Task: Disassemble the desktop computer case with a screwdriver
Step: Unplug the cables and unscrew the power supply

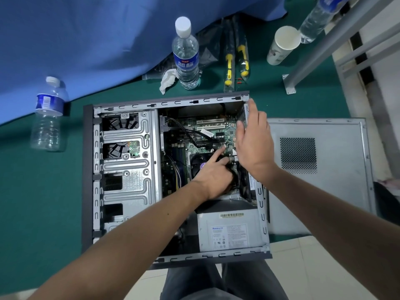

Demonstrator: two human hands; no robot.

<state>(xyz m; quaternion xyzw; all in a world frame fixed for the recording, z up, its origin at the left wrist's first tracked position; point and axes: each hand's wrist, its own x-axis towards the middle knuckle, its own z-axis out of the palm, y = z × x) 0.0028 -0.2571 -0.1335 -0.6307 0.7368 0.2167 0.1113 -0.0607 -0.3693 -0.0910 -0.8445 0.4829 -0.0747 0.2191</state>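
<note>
Two hands: both inside open computer case, lying on its side on green mat
Left hand: down on CPU fan near board centre, index finger stretched out to motherboard, other fingers curled down by the fan; whether gripping anything, cannot tell
Right hand: fingers straight and together, flat against rear wall of case, fingertips up near top rear corner
Case interior: drive cage on left, motherboard upper middle, power supply at near right corner with label up
Side panel: off, lying flat on mat just right of case, vent grid up
Screwdrivers: two yellow-handled, in clear packaging beyond case, well apart from hands
Bottles: one water bottle upright beyond case, empty bottle left of case, third bottle top right
Paper cup: beside third bottle
Crumpled tissue: just left of upright bottle
Blue cloth: covers far left
</note>
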